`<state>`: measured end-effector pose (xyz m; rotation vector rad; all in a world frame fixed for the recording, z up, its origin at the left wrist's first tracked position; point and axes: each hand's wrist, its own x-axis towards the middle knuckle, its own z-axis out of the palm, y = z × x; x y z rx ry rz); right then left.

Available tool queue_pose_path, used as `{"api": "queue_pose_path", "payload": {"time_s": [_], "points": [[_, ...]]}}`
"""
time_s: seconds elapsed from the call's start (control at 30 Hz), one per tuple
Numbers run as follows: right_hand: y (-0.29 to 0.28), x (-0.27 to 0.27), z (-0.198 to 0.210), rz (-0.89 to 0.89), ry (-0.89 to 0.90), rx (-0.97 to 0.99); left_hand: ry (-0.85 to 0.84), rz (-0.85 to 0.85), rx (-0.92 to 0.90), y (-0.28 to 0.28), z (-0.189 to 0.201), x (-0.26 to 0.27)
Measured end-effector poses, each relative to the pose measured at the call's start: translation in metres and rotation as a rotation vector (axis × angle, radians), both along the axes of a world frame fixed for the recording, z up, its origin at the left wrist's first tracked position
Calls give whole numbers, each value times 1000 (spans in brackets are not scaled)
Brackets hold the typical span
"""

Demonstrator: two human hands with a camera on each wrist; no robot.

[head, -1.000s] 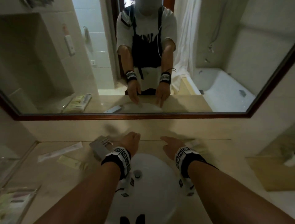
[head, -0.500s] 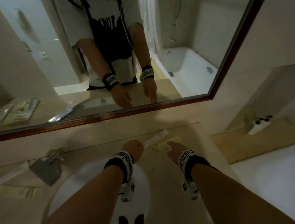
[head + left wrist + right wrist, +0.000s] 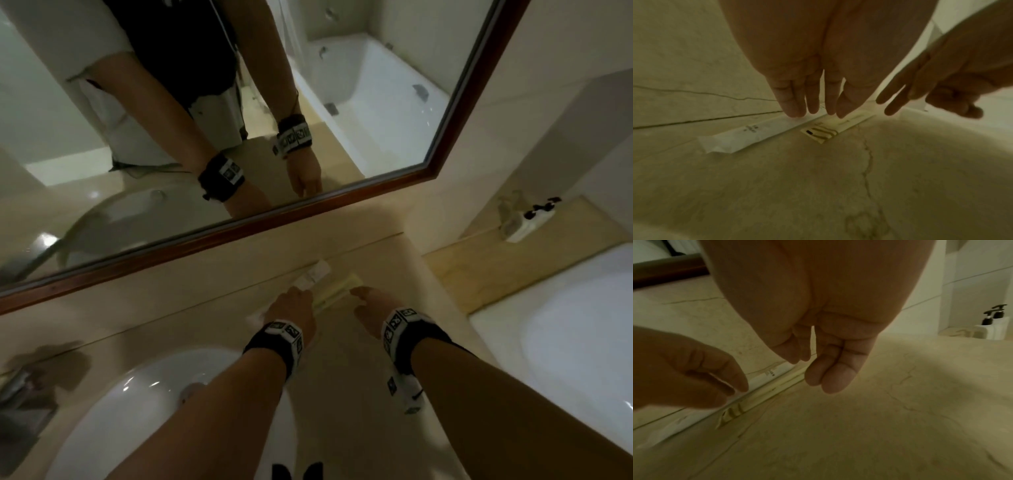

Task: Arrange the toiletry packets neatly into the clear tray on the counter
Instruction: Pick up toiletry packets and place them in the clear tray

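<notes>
Broad beige marble-veined stone worktop (image 3: pixel 191 305) across the lower part of the head view, below a large wall mirror in a dark brown wooden frame (image 3: pixel 219 236). White oval ceramic basin (image 3: pixel 144 404) sunk into the worktop at lower left; white bathtub (image 3: pixel 565 339) off to the right, beyond the worktop's end. Two black-topped pump bottles in a white holder (image 3: pixel 995 322) far off on a ledge, small and dim.

Left hand (image 3: pixel 291 310) reaching forward over the worktop, fingers (image 3: pixel 791 104) straight and close together, tips down on the long narrow white paper packet (image 3: pixel 748 134), pressing rather than pinching. Packet flat on the worktop along the seam at the back wall, one crumpled end sticking out toward the basin side.

Right hand (image 3: pixel 368 308) hovering just right of the left, fingers (image 3: pixel 830 378) relaxed and slightly bent, holding nothing, tips just above the pale yellow flat packet with dark stripes at one end (image 3: pixel 824 131); contact not clear. Yellow packet flat on the worktop, lying parallel to the white one and touching its near edge.
</notes>
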<state>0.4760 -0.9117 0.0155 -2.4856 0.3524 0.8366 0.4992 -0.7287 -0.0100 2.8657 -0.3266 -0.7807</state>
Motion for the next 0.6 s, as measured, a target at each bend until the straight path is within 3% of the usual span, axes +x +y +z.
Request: {"api": "queue_pose_path", "payload": {"time_s": [0.13,0.3,0.47,0.6], "points": [[-16,6,-3,-141,18,78,-24,-70,155,-8,-12,-2],[-24,-2,-7,-185,11,104,-3,40,155,-10,-15,-7],[-18,-13,0,-176,21,103,223,63,33,0,0,-13],[-2,-22,16,-96,-44,46,237,119,-133,22,27,-29]]}}
